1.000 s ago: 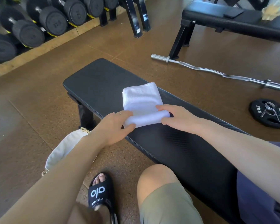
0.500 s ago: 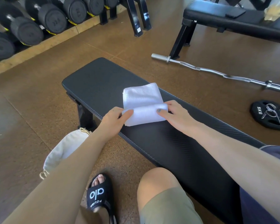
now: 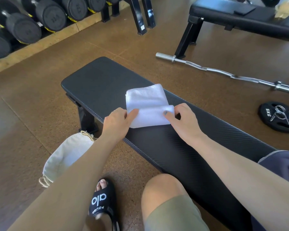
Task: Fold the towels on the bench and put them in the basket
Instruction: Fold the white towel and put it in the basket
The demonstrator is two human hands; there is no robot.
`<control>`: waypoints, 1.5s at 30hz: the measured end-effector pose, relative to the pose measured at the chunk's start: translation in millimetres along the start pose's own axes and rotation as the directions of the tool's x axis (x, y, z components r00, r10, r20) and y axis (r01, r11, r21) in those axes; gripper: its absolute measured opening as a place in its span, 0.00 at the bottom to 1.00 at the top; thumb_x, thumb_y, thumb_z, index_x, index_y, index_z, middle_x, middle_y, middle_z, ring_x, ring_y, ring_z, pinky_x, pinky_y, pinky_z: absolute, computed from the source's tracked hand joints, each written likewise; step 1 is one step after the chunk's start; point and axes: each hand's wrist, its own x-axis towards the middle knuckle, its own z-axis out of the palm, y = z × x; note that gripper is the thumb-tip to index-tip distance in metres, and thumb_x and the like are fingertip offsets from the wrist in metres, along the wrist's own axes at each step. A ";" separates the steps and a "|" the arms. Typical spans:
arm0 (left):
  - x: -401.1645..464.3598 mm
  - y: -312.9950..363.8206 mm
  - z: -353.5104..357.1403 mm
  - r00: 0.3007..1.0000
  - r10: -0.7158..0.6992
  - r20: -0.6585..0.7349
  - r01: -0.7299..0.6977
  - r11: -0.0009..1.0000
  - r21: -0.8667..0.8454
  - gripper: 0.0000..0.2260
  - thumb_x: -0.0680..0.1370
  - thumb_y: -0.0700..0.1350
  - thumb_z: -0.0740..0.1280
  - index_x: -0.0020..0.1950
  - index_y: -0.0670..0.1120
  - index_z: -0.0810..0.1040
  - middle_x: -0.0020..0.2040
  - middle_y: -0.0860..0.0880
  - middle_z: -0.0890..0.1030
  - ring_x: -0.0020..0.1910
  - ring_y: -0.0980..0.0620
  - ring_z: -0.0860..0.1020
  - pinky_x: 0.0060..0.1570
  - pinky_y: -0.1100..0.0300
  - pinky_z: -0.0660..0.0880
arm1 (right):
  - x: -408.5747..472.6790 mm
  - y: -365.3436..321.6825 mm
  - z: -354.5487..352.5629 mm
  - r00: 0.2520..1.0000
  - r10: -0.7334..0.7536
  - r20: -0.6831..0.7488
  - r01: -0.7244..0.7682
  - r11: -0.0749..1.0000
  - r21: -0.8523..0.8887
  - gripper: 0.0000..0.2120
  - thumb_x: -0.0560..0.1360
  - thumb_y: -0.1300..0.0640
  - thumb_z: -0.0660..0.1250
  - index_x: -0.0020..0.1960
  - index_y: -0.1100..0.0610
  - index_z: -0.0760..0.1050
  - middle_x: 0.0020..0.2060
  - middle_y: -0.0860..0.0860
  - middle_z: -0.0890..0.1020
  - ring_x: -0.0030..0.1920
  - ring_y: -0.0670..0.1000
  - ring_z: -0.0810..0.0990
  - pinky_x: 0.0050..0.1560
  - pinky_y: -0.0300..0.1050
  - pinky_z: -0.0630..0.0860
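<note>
From the head view, your left hand (image 3: pixel 116 120) pinches the near left corner of the white towel (image 3: pixel 147 104), thumb on top of the cloth, and your right hand (image 3: pixel 182 120) pinches the near right corner the same way, fingers curled under the raised edge. The towel lies folded on the black bench (image 3: pixel 98 80), its near end lifted into a soft roll between your hands while its far end rests flat on the pad. The cloth basket (image 3: pixel 65 155) stands on the brown floor just beside the bench's near edge, partly hidden behind your left forearm. A curl bar (image 3: pixel 223 72) and a weight plate (image 3: pixel 277 116) lie on the floor beyond the bench.
</note>
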 end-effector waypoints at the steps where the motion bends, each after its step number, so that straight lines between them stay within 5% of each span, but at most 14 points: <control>1: 0.7 0.1 0.6 1.000 0.001 -0.009 -0.001 1.000 0.002 0.26 0.81 0.63 0.57 0.34 0.46 0.57 0.32 0.49 0.61 0.30 0.48 0.62 0.37 0.53 0.63 | -0.1 0.3 1.7 1.000 -0.002 -0.020 0.002 1.000 0.003 0.18 0.77 0.50 0.67 0.37 0.61 0.67 0.42 0.49 0.73 0.43 0.46 0.72 0.42 0.38 0.66; 8: 0.7 6.7 1.2 0.995 -0.083 -0.047 0.086 0.995 0.058 0.25 0.81 0.64 0.58 0.35 0.46 0.60 0.31 0.51 0.66 0.31 0.49 0.66 0.42 0.52 0.67 | 2.1 2.0 10.3 0.996 0.014 -0.089 -0.011 1.000 0.025 0.15 0.75 0.49 0.68 0.38 0.58 0.67 0.41 0.49 0.73 0.43 0.48 0.72 0.41 0.40 0.66; 12: -0.6 6.8 5.2 0.987 -0.011 -0.163 0.046 0.977 0.208 0.18 0.80 0.62 0.61 0.48 0.48 0.66 0.41 0.50 0.76 0.40 0.48 0.75 0.48 0.48 0.73 | 6.2 -3.0 7.3 0.995 0.064 -0.081 -0.055 0.992 0.112 0.11 0.73 0.48 0.69 0.47 0.50 0.68 0.44 0.47 0.77 0.47 0.50 0.76 0.47 0.49 0.75; 15: -1.0 13.1 4.0 0.920 0.326 -0.219 -0.191 0.859 0.475 0.12 0.79 0.49 0.68 0.58 0.46 0.71 0.51 0.46 0.75 0.46 0.44 0.74 0.47 0.48 0.74 | 7.7 -6.4 6.2 0.996 0.066 -0.063 -0.059 0.992 0.111 0.10 0.72 0.48 0.68 0.47 0.45 0.68 0.44 0.45 0.78 0.49 0.50 0.77 0.52 0.56 0.76; 17: -3.7 21.7 3.7 0.825 0.555 -0.111 -0.424 0.736 0.528 0.17 0.72 0.35 0.69 0.59 0.46 0.75 0.55 0.43 0.76 0.49 0.41 0.75 0.48 0.48 0.74 | 7.6 -8.0 5.8 0.997 0.056 -0.053 -0.050 0.993 0.106 0.10 0.72 0.49 0.69 0.48 0.44 0.68 0.43 0.45 0.78 0.49 0.51 0.77 0.53 0.58 0.76; 20: -14.0 31.9 4.3 0.831 0.547 0.100 -0.524 0.709 0.472 0.23 0.71 0.29 0.64 0.63 0.45 0.75 0.60 0.46 0.75 0.49 0.45 0.74 0.42 0.54 0.72 | 8.3 -9.5 2.8 0.998 0.056 -0.034 -0.052 0.992 0.112 0.11 0.73 0.51 0.70 0.50 0.44 0.68 0.42 0.46 0.78 0.46 0.51 0.78 0.53 0.59 0.77; 24: -17.4 25.1 6.9 0.842 0.535 0.072 -0.510 0.745 0.429 0.09 0.81 0.42 0.61 0.60 0.45 0.74 0.56 0.49 0.78 0.44 0.48 0.73 0.39 0.57 0.67 | 12.2 -11.7 1.5 0.998 0.058 -0.005 -0.057 0.995 0.085 0.11 0.74 0.53 0.68 0.49 0.44 0.67 0.41 0.45 0.78 0.45 0.49 0.78 0.53 0.58 0.77; 27: -18.5 14.2 12.1 0.798 0.594 0.096 -0.559 0.673 0.485 0.16 0.78 0.52 0.67 0.61 0.44 0.75 0.58 0.46 0.80 0.52 0.43 0.79 0.51 0.52 0.77 | 10.5 -12.6 3.8 0.994 -0.104 -0.044 0.101 0.994 -0.049 0.08 0.76 0.58 0.66 0.51 0.48 0.69 0.52 0.45 0.76 0.50 0.50 0.76 0.54 0.55 0.75; 31: -19.3 10.3 19.3 0.755 0.645 0.116 -0.574 0.565 0.593 0.17 0.75 0.41 0.71 0.62 0.40 0.75 0.60 0.41 0.80 0.56 0.41 0.80 0.61 0.49 0.76 | 3.8 -6.0 7.5 0.820 -0.570 0.041 0.538 0.746 -0.392 0.08 0.75 0.65 0.65 0.52 0.56 0.77 0.64 0.52 0.77 0.63 0.56 0.75 0.62 0.53 0.73; 37: -23.9 6.2 22.5 0.790 0.585 0.183 -0.504 0.448 0.738 0.27 0.77 0.41 0.66 0.73 0.37 0.61 0.74 0.35 0.69 0.73 0.39 0.70 0.73 0.46 0.67 | 6.3 6.8 -6.6 0.774 -0.533 0.341 0.628 0.584 -0.514 0.22 0.75 0.57 0.66 0.68 0.56 0.73 0.72 0.53 0.73 0.74 0.56 0.68 0.72 0.53 0.68; 40: -26.0 12.9 20.1 0.814 0.541 0.213 -0.488 0.439 0.754 0.28 0.77 0.41 0.67 0.74 0.37 0.62 0.76 0.35 0.67 0.75 0.40 0.68 0.75 0.47 0.64 | 13.4 1.8 -10.7 0.720 -0.554 0.418 0.682 0.450 -0.577 0.19 0.73 0.63 0.67 0.65 0.58 0.74 0.67 0.57 0.76 0.66 0.59 0.75 0.66 0.55 0.74; 45: -23.3 21.4 7.3 0.806 0.526 0.272 -0.490 0.333 0.805 0.31 0.78 0.40 0.69 0.76 0.36 0.59 0.78 0.34 0.61 0.78 0.39 0.62 0.76 0.47 0.61 | 22.6 -17.4 -11.9 0.671 -0.518 0.531 0.728 0.322 -0.606 0.13 0.71 0.67 0.65 0.53 0.55 0.70 0.43 0.51 0.76 0.43 0.54 0.76 0.47 0.49 0.74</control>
